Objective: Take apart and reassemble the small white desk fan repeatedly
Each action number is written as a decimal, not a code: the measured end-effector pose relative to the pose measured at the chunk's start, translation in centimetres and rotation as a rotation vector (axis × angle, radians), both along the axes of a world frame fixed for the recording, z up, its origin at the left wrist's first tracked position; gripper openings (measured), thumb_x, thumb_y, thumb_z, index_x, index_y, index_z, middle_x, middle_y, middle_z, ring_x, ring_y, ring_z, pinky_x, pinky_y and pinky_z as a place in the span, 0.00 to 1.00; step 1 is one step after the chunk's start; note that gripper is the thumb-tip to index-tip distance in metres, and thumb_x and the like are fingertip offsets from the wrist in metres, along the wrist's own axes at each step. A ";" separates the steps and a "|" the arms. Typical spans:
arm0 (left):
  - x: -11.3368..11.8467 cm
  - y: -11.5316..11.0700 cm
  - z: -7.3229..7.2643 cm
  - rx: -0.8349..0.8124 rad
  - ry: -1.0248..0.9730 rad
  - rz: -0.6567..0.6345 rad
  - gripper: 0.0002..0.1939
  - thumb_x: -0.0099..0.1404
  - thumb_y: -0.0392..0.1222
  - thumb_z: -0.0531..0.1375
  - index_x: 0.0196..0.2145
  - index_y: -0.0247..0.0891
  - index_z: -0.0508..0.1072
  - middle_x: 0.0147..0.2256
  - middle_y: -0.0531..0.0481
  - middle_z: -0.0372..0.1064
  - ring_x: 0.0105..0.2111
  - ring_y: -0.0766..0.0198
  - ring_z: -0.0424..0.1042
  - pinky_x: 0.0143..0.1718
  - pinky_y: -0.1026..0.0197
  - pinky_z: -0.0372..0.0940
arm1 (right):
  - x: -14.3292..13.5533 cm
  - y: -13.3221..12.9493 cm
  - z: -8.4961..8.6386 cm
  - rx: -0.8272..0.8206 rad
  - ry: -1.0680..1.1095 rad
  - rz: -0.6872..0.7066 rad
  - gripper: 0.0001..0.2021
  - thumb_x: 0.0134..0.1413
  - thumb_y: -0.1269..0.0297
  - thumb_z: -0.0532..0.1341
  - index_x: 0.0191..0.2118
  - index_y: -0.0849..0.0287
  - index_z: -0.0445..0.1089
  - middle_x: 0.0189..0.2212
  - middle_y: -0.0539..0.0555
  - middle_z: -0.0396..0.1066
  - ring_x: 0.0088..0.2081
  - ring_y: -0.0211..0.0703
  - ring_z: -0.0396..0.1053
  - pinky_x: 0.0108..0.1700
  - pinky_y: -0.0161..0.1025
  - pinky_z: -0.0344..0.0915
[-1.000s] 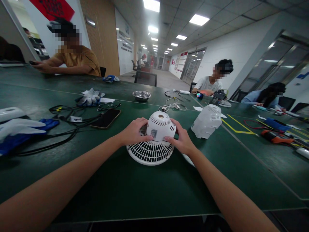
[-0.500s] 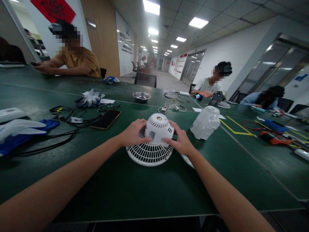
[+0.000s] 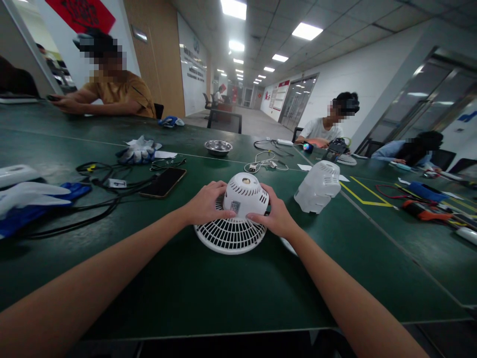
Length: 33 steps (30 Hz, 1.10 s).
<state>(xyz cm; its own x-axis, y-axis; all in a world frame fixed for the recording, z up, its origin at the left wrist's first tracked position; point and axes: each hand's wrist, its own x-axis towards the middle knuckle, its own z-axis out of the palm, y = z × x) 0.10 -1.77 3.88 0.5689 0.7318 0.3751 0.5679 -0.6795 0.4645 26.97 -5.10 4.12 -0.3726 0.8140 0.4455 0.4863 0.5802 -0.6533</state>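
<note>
Got both hands on the white domed housing (image 3: 248,196) right now, which sits over the round slatted grille (image 3: 231,236) near the middle of the green table (image 3: 223,298). My left hand (image 3: 206,203) grips the left side, thumb across the near face by the little label, and my right hand (image 3: 278,211) grips the right side the same way, fingers curled around the back. Can't really make out the far fingertips, the dome hides them. There's a pale flat piece (image 3: 288,246) poking out by the right wrist, mostly covered by it. Off to the right a whitish plastic shell (image 3: 318,186) stands on its own. Left of the hands I've got a dark phone (image 3: 164,182) just beside some black cables (image 3: 112,191), and on the far side a shiny metal bowl (image 3: 218,146).
</note>
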 end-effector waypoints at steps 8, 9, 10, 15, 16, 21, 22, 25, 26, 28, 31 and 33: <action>0.1 -0.2 0.3 -0.018 0.004 0.011 0.32 0.60 0.64 0.64 0.55 0.43 0.74 0.55 0.42 0.68 0.51 0.44 0.66 0.51 0.42 0.63 | 0.2 0.3 -0.1 0.024 -0.001 0.027 0.42 0.49 0.52 0.72 0.66 0.51 0.54 0.58 0.60 0.69 0.57 0.59 0.69 0.60 0.62 0.64; 0.0 -0.2 0.3 -0.018 0.003 0.012 0.32 0.60 0.64 0.64 0.55 0.44 0.74 0.55 0.43 0.68 0.51 0.44 0.66 0.51 0.42 0.63 | 0.2 0.3 -0.1 0.020 0.000 0.033 0.42 0.49 0.53 0.72 0.66 0.51 0.54 0.59 0.60 0.68 0.57 0.59 0.69 0.60 0.61 0.64; 0.0 -0.1 0.3 -0.017 0.003 0.011 0.30 0.60 0.64 0.63 0.54 0.44 0.75 0.54 0.43 0.68 0.51 0.44 0.66 0.51 0.42 0.63 | 0.2 0.3 -0.1 0.017 0.002 0.037 0.41 0.49 0.53 0.72 0.66 0.51 0.54 0.59 0.59 0.68 0.57 0.59 0.69 0.60 0.61 0.64; -0.2 0.0 0.1 0.006 0.035 -0.019 0.29 0.61 0.64 0.62 0.54 0.44 0.75 0.54 0.43 0.67 0.52 0.45 0.65 0.53 0.43 0.61 | 0.3 0.4 0.1 -0.007 0.020 0.051 0.41 0.50 0.54 0.72 0.66 0.51 0.54 0.59 0.59 0.68 0.57 0.58 0.69 0.60 0.60 0.64; -0.2 -0.1 0.1 0.012 0.043 -0.019 0.31 0.61 0.64 0.62 0.56 0.43 0.74 0.55 0.42 0.67 0.52 0.44 0.65 0.54 0.43 0.61 | 0.3 0.4 0.2 -0.012 0.022 0.054 0.41 0.50 0.54 0.72 0.66 0.51 0.54 0.59 0.58 0.68 0.57 0.58 0.69 0.60 0.59 0.64; -0.1 -0.2 0.0 0.025 0.072 0.025 0.36 0.57 0.66 0.65 0.56 0.41 0.72 0.55 0.41 0.66 0.53 0.44 0.64 0.54 0.42 0.61 | 0.2 0.3 0.1 -0.008 0.015 0.060 0.42 0.48 0.53 0.72 0.66 0.53 0.55 0.61 0.59 0.66 0.59 0.58 0.67 0.61 0.57 0.63; -0.1 -0.2 0.0 0.022 0.076 0.024 0.36 0.57 0.66 0.65 0.55 0.41 0.73 0.54 0.41 0.66 0.53 0.44 0.64 0.54 0.41 0.61 | 0.1 0.3 0.1 0.002 0.006 0.051 0.42 0.48 0.53 0.72 0.66 0.54 0.55 0.61 0.59 0.66 0.59 0.58 0.67 0.61 0.57 0.63; -0.2 -0.1 0.1 0.009 0.060 -0.007 0.34 0.58 0.63 0.66 0.56 0.41 0.73 0.55 0.40 0.66 0.54 0.44 0.65 0.55 0.40 0.61 | -0.1 0.1 0.0 0.043 -0.035 0.003 0.42 0.48 0.52 0.72 0.66 0.54 0.55 0.61 0.60 0.66 0.58 0.59 0.68 0.61 0.58 0.62; -0.2 -0.1 0.1 0.008 0.043 -0.025 0.33 0.59 0.62 0.65 0.56 0.41 0.72 0.56 0.40 0.66 0.54 0.44 0.65 0.55 0.40 0.61 | -0.1 0.0 0.0 0.057 -0.046 -0.010 0.42 0.48 0.51 0.71 0.66 0.54 0.54 0.61 0.61 0.66 0.58 0.60 0.67 0.61 0.58 0.62; -0.2 -0.1 0.0 0.014 -0.010 -0.049 0.30 0.62 0.57 0.64 0.58 0.41 0.70 0.57 0.40 0.66 0.55 0.45 0.65 0.56 0.40 0.62 | 0.0 -0.1 0.1 0.055 -0.058 -0.005 0.45 0.47 0.49 0.72 0.67 0.53 0.52 0.60 0.62 0.66 0.58 0.61 0.68 0.60 0.59 0.63; -0.1 -0.4 -0.3 0.009 -0.124 -0.030 0.28 0.69 0.48 0.59 0.63 0.41 0.63 0.58 0.41 0.67 0.57 0.48 0.66 0.58 0.40 0.61 | 0.5 -0.4 0.6 -0.048 -0.025 0.077 0.51 0.49 0.46 0.70 0.71 0.51 0.41 0.53 0.60 0.72 0.49 0.60 0.74 0.51 0.57 0.69; 0.0 -0.8 -0.5 -0.020 -0.194 -0.061 0.32 0.70 0.46 0.57 0.68 0.42 0.55 0.60 0.40 0.65 0.58 0.48 0.66 0.60 0.40 0.60 | 0.7 -0.7 0.9 -0.132 0.006 0.122 0.52 0.53 0.46 0.68 0.72 0.49 0.35 0.46 0.57 0.76 0.40 0.55 0.76 0.42 0.52 0.72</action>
<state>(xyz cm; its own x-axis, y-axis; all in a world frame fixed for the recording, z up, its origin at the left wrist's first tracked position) 0.09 -2.52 3.34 0.5311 0.7063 0.4680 0.4244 -0.6998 0.5746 27.66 -5.83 5.04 -0.4702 0.8145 0.3400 0.4136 0.5436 -0.7303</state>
